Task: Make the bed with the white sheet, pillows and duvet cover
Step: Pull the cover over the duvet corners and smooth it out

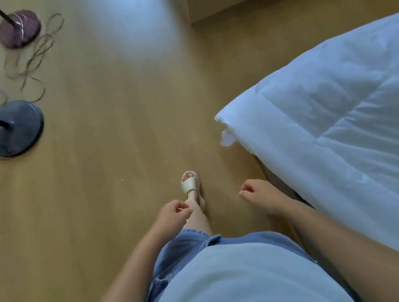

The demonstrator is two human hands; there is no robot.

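A person stands on a wooden floor point(123, 139), looking down at both hands, which hang in front of the body. The left hand point(173, 215) and the right hand point(259, 195) each have loosely curled fingers and hold nothing. A white duvet point(337, 116) lies on the bed just beside the right hand, not touching it.

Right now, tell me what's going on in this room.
A person is walking on the wooden floor beside a bed covered by a white duvet. Both the left hand and the right hand hang loosely curled and hold nothing. Neither touches the bedding. Two round stand bases and loose cables lie on the floor to the person's left.
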